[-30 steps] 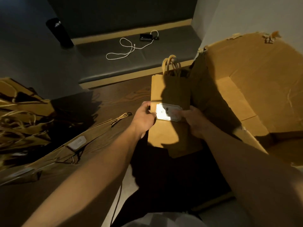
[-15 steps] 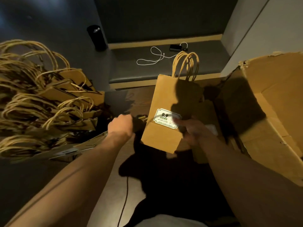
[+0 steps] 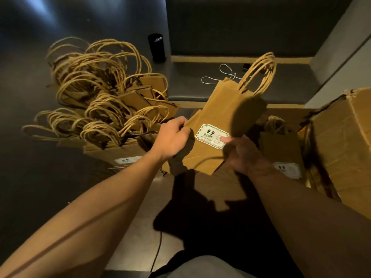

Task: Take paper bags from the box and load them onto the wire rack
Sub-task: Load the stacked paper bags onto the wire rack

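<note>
Paper bags (image 3: 112, 109) already stacked lie in a big heap at my left, handles fanned upward, and the cardboard box (image 3: 345, 141) stands at my right. Between them I hold one flat paper bag (image 3: 216, 117) tilted in the air: my left hand (image 3: 172, 137) curls round its left edge, my right hand (image 3: 241, 155) pinches it, thumb on the white label (image 3: 210, 135).

Head-worn camera looks steeply down, close over both forearms.
</note>
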{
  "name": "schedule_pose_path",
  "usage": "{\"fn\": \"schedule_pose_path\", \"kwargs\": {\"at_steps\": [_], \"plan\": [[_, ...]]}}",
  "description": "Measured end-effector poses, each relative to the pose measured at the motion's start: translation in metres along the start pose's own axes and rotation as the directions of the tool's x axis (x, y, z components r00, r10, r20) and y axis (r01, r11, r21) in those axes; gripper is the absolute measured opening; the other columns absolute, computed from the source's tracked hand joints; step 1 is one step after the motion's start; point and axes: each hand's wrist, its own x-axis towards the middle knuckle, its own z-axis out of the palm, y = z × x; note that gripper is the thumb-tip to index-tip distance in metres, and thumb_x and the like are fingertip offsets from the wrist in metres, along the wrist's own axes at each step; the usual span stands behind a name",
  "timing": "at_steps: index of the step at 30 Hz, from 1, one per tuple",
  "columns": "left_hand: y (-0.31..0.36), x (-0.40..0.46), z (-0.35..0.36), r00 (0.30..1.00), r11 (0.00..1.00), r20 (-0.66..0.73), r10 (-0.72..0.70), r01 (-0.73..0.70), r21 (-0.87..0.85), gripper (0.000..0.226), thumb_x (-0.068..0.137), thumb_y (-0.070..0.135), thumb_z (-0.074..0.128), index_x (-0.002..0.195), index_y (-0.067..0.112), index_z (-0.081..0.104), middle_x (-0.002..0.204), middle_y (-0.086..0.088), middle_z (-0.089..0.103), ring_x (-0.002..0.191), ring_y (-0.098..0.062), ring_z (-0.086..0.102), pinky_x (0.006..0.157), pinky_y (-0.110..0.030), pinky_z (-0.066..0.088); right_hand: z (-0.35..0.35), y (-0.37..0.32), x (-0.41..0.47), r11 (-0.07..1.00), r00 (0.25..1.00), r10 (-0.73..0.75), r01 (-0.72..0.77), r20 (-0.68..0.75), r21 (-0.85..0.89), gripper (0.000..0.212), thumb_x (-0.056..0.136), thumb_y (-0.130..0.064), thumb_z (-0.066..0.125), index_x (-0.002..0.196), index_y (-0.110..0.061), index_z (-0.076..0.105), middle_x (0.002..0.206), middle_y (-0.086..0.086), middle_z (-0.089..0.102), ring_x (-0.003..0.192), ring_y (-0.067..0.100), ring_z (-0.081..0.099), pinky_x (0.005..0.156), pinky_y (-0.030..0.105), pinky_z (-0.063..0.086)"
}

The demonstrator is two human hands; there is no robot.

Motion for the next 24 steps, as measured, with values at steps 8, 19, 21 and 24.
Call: {"fn": "schedule_pose_path", "kwargs": {"at_steps": [8, 19, 21, 24], "plan": [[-0.049, -0.042, -0.019, 0.729, 0.609, 0.381, 0.569, -0.685, 0.4, 0.053, 0.095, 0.025, 0.043, 0.143, 0.003, 0.044, 0.147, -0.019, 0.048, 0.141, -0.031, 0.039, 0.117, -0.04, 0.031, 0.017, -0.003, 0.002, 0.989, 0.991, -0.103, 0.093, -0.088, -0.112, 0.048, 0.086, 0.009, 0.054, 0.133, 0.0, 0.052, 0.126, 0.022, 0.062, 0.112, 0.038, 0.062, 0.101, 0.053, 0.046], [-0.112, -0.059, -0.086, 0.993, 0.766, 0.04, -0.11, 0.059, 0.64, 0.034, 0.1, 0.03, 0.046, 0.13, 0.018, 0.055, 0.117, -0.011, 0.064, 0.106, -0.033, 0.062, 0.086, -0.038, 0.048, 0.047, 0.012, -0.019, 0.982, 0.993, -0.017, 0.038, 0.115, -0.185, 0.041, 0.092, 0.008, 0.045, 0.128, -0.007, 0.056, 0.126, 0.015, 0.065, 0.115, 0.031, 0.062, 0.097, 0.044, 0.048], [-0.119, -0.054, -0.091, 0.981, 0.775, 0.063, -0.186, 0.107, 0.623, 0.04, 0.096, 0.023, 0.051, 0.135, 0.014, 0.052, 0.124, -0.016, 0.063, 0.111, -0.036, 0.061, 0.089, -0.039, 0.048, 0.048, 0.009, -0.022, 0.975, 0.989, 0.033, 0.0, 0.143, -0.224, 0.042, 0.089, 0.007, 0.048, 0.128, -0.006, 0.057, 0.125, 0.014, 0.065, 0.116, 0.031, 0.062, 0.097, 0.043, 0.048], [-0.129, -0.054, -0.089, 0.978, 0.781, 0.11, -0.178, 0.073, 0.62, 0.056, 0.092, 0.017, 0.055, 0.146, 0.013, 0.04, 0.142, -0.015, 0.05, 0.125, -0.036, 0.053, 0.102, -0.04, 0.043, 0.051, 0.001, -0.022, 0.958, 0.982, 0.083, -0.033, 0.167, -0.284, 0.051, 0.08, 0.005, 0.057, 0.13, -0.003, 0.055, 0.124, 0.015, 0.066, 0.117, 0.032, 0.062, 0.099, 0.044, 0.046]]}}
